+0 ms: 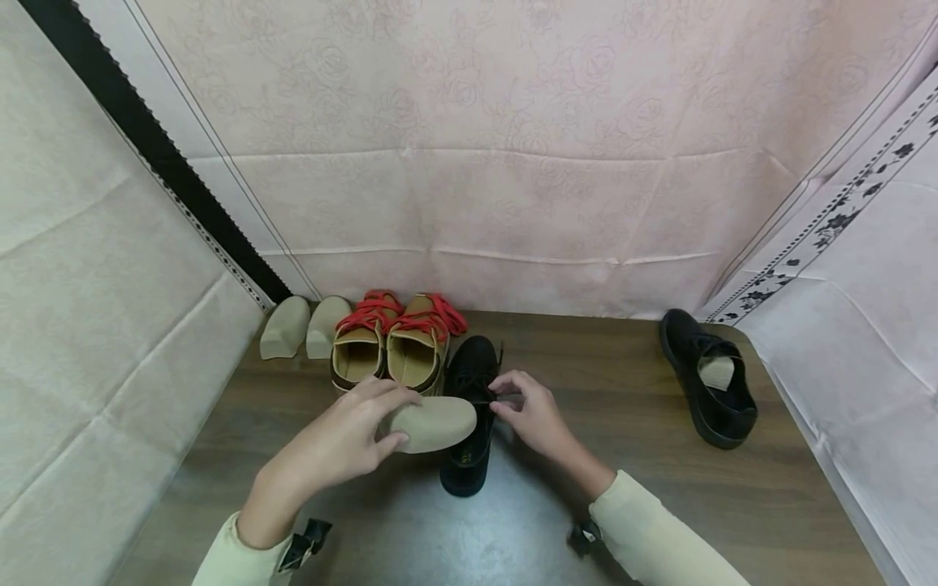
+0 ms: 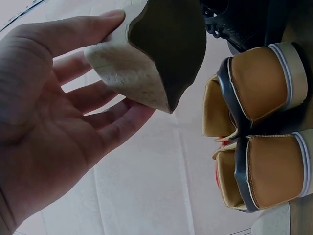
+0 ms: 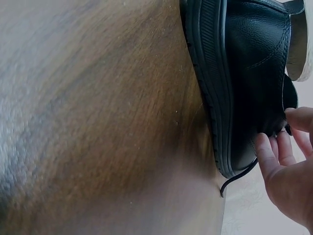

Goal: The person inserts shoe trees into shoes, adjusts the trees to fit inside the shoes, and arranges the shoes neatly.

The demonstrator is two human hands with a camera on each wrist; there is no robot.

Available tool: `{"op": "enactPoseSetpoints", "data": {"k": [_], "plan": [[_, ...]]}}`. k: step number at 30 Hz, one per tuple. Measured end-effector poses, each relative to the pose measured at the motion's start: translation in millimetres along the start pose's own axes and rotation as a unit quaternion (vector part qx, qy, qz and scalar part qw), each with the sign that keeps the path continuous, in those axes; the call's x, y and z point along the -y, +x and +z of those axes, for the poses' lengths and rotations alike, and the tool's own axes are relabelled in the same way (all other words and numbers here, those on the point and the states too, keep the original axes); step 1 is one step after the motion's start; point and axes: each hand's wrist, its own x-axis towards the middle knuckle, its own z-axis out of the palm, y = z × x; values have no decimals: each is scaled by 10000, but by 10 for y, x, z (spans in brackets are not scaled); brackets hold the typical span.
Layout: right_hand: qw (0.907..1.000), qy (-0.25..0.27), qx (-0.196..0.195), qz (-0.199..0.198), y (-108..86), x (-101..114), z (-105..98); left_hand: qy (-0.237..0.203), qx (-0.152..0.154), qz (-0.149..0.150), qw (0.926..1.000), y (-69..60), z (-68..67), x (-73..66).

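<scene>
In the head view, my left hand (image 1: 359, 427) grips a cream shoe filler (image 1: 432, 423) above a black lace-up shoe (image 1: 465, 476), covering part of it. The left wrist view shows the thumb and fingers curled round the back end of the filler (image 2: 127, 73). At the right side of the black shoe, my right hand (image 1: 531, 411) pinches its upper near the laces and tongue. In the right wrist view, the thumb and fingers of that hand (image 3: 288, 171) meet at the edge of the shoe opening (image 3: 254, 63); exactly what lies between them is partly hidden. One lace end (image 3: 239, 176) hangs loose.
Tan shoes with red laces (image 1: 418, 350) stand just left of the black shoe. Two more cream fillers (image 1: 286, 325) stand farther left. Another black shoe (image 1: 699, 395) with a filler inside rests at the right. Pale cloth (image 1: 469, 203) hangs behind the wooden surface (image 1: 586, 358).
</scene>
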Motion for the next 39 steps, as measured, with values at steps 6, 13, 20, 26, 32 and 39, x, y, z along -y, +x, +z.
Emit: {"op": "enactPoseSetpoints", "data": {"k": [6, 13, 20, 26, 32, 39], "plan": [[10000, 25, 8, 2, -1, 0, -5, -19, 95, 176, 9998, 21, 4, 9], [10000, 76, 13, -30, 3, 5, -8, -338, 387, 125, 9986, 57, 43, 54], [10000, 12, -1, -7, -3, -3, 0, -437, 497, 45, 9978, 109, 144, 81], [10000, 16, -5, 29, -8, -3, 4, -607, 443, 140, 9971, 146, 188, 70], [10000, -5, -25, 78, -10, -6, 6, -551, 457, 51, 9974, 188, 219, -32], [10000, -10, -28, 38, -15, 7, 6, -87, 193, 240, 9995, 192, 279, -141]]}}
